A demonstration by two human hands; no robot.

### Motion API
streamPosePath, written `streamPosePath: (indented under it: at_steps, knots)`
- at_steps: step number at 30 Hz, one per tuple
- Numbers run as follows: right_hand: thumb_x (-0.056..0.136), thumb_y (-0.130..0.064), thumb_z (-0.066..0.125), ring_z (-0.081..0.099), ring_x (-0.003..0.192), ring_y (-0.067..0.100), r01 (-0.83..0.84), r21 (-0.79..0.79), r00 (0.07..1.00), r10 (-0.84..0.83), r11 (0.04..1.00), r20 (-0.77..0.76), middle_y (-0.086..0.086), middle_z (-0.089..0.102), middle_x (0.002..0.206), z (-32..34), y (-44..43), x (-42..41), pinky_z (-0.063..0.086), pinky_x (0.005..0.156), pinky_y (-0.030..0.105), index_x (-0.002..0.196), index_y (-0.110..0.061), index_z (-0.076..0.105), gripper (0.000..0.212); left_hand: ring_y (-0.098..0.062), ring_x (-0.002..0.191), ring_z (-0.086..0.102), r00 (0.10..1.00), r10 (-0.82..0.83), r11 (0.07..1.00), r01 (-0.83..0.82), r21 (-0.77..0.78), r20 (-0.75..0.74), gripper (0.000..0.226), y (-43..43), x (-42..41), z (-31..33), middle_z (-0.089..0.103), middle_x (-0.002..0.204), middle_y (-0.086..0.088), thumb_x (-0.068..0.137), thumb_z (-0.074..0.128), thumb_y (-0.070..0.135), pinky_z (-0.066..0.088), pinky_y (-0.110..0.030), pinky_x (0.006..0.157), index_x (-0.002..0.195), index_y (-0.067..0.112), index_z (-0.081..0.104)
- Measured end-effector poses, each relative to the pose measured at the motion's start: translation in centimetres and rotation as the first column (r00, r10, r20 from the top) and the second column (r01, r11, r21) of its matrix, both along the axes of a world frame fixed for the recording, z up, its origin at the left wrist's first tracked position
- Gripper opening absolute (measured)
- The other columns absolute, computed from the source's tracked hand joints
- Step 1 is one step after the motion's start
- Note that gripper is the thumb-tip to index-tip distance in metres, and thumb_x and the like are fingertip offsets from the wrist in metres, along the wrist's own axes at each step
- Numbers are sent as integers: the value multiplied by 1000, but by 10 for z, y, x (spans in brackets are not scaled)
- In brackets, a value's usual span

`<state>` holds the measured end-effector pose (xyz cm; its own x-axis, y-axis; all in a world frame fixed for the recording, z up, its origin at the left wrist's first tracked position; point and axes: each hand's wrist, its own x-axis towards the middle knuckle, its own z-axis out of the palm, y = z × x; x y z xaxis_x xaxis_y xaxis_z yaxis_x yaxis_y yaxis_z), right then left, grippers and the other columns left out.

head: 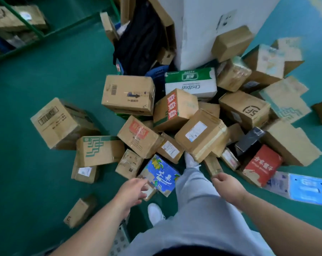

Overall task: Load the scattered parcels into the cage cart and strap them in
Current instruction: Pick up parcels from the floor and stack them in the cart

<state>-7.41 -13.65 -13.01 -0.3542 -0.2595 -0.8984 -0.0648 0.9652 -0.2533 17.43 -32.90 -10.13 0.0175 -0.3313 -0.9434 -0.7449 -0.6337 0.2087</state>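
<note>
1. The smooth teal-green floor [45,89] is one flat colour around both hands.
2. Just beyond the left hand [132,191], a blue rectangular carton [161,174] carries yellow fruit, green leaves and white characters.
3. Beyond the right hand [226,187], to its right, a red cardboard carton [261,165] bears white characters. A bright blue flat packet [308,187] lies further right.
4. Beyond the left hand, to its left, sits a brown cardboard box with a green stepped pattern [99,150].
5. Far beyond both hands are a white-and-green printed carton [190,82], a brown cardboard box with red labels [175,108] and a small black box [249,139].
6. Between the hands are light grey trousers [193,200]. Below the left hand is a white shoe [154,213].
7. Far beyond the left hand, to its left, stand green metal cage bars [27,24].
</note>
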Motion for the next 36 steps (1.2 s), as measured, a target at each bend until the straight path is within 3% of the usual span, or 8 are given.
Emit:
streamPosePath:
  at_steps: [6,12,18,22,27,30,33,36]
  knots:
    - [102,-30,41,65,95,22,-194,-22,980,195,981,33,2,68,108,-94,-116,-120,54,79,33,116,-21,63,27,-19,77,57,984,-76,997,75,12,163,39,-56,-130,-94,66,91,-5,96,61,54,44,-31,66,97,15,62]
    - [100,-28,47,70,103,28,253,-93,965,-243,963,104,8,73,107,-195,-218,-190,57,96,49,110,-21,64,21,-25,99,63,973,-210,942,227,-248,92,58,-137,-303,-234,66,110,-2,84,68,68,51,-36,85,112,18,58]
    - [99,-22,58,64,110,22,731,-11,625,-663,682,413,11,61,131,-283,-288,-205,50,105,36,134,-10,56,37,-33,120,57,951,-192,904,268,-333,244,91,-174,-362,-348,56,134,-8,72,76,72,51,-46,101,138,18,44]
    - [93,-22,60,58,100,19,615,0,773,-604,788,194,0,59,104,-316,-303,-210,53,101,39,126,-10,56,36,-29,109,56,938,-197,930,272,-249,286,79,-174,-326,-379,54,129,-6,81,69,71,46,-41,84,134,19,43]
    - [99,-19,53,51,129,29,458,26,887,-459,888,44,7,53,143,-334,-297,-215,47,104,41,154,-15,33,59,-15,103,54,982,-109,876,167,-452,151,38,-170,-300,-388,55,120,7,103,47,52,43,-32,77,132,27,49]
    - [102,-10,44,43,139,36,409,78,903,-415,909,111,20,44,151,-339,-298,-208,41,108,43,147,-1,42,45,-14,101,53,979,133,859,-36,-511,155,33,-191,-278,-380,53,114,8,110,34,40,39,-26,69,135,28,51]
    - [91,-1,51,52,130,33,340,69,910,-347,938,226,14,56,141,-326,-305,-188,43,112,43,123,0,60,33,-16,101,54,963,213,906,-133,-401,162,36,-211,-248,-367,55,111,6,111,34,37,46,-35,90,144,32,48]
    - [79,0,50,52,126,24,356,-13,878,-330,934,347,-2,60,136,-313,-301,-167,42,112,43,138,-17,54,61,-11,102,57,967,252,939,-235,-251,40,35,-213,-227,-342,62,105,11,108,43,32,42,-39,109,142,33,51]
